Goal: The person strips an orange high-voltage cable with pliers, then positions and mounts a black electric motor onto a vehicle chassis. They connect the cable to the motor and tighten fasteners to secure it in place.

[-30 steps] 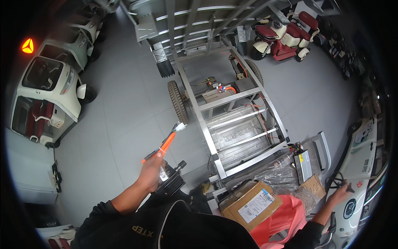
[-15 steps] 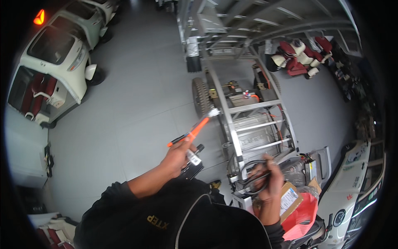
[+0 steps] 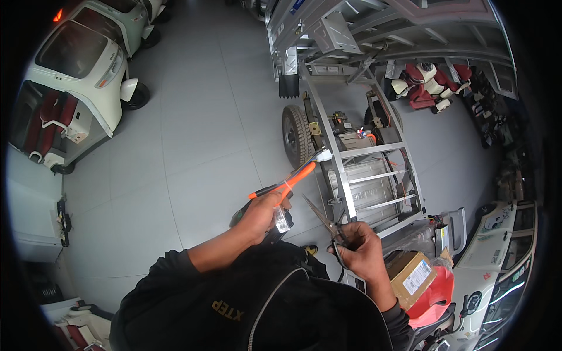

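My left hand (image 3: 260, 219) is closed around an orange cable (image 3: 298, 177) with a few thinner dark wires alongside. The cable slants up and away to a white connector (image 3: 323, 155) beside the metal frame. A black box-shaped part (image 3: 276, 235) and a piece with clear plastic (image 3: 281, 220) sit at the same hand, partly hidden by the fingers. In my right hand (image 3: 364, 251) is a pair of scissors (image 3: 321, 212). Their blades are slightly parted and point up and left, toward the cable but apart from it.
The open metal vehicle frame (image 3: 345, 193) with its wheel (image 3: 297, 136) stands ahead, under a raised cargo bed (image 3: 404, 38). A cardboard box (image 3: 404, 275) and a red bag (image 3: 436, 298) lie by my right forearm. White three-wheelers (image 3: 88, 64) are parked at left.
The scissor blades now show in my right hand, where dark loops were blurred before. That hand has come down slightly and left. My left hand and the orange cable have shifted right in view.
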Demonstrator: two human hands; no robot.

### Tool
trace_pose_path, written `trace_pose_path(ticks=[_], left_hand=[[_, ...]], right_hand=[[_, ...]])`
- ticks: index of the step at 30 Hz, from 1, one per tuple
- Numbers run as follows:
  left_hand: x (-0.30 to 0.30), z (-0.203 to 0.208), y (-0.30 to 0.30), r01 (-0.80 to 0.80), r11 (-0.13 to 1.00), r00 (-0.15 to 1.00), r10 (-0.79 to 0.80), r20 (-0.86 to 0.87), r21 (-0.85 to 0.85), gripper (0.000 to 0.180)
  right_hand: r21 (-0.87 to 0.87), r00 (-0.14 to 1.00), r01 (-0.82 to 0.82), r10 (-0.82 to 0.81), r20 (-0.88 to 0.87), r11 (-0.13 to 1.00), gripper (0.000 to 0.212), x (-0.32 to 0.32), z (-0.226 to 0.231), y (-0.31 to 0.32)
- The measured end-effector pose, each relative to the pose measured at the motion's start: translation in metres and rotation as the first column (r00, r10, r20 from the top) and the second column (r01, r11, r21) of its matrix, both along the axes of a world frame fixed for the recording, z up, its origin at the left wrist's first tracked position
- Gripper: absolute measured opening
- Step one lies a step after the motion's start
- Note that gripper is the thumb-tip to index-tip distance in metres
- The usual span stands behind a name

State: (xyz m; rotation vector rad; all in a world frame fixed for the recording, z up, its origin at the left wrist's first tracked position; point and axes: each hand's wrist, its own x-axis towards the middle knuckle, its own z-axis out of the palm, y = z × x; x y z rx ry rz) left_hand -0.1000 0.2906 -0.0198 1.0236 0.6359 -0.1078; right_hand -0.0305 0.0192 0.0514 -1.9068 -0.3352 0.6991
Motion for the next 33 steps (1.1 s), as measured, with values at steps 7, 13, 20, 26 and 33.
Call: trace_pose_path(ticks=[7, 13, 20, 26, 33], left_hand=[[-0.006, -0.001, 0.007, 0.095, 0.995, 0.992, -0.094, 0.080, -0.012, 0.036], [-0.005, -0.010, 0.005, 0.158, 0.985, 0.981, -0.165, 0.106, 0.071, 0.033], [-0.005, -0.022, -0.007, 0.253, 0.946, 0.948, -0.284, 0.144, 0.202, 0.036], [-0.001, -0.023, -0.013, 0.318, 0.886, 0.918, -0.376, 0.121, 0.338, 0.038], [0.000, -0.028, -0.025, 0.288, 0.900, 0.923, -0.351, 0.155, 0.328, 0.041]], right_hand=[[-0.494, 0.767, -0.023, 0.332, 0.549, 0.869, 0.067, 0.019, 0.035, 0.014], [-0.523, 0.638, -0.080, 0.446, 0.627, 0.849, 0.058, 0.030, 0.045, 0.015], [-0.610, 0.566, -0.074, 0.537, 0.626, 0.789, 0.050, 0.034, 0.052, 0.014], [-0.718, 0.384, 0.154, 0.628, 0.676, 0.679, 0.049, 0.019, 0.039, 0.020], [-0.779, 0.415, 0.162, 0.674, 0.611, 0.606, 0.045, 0.010, 0.041, 0.014]])
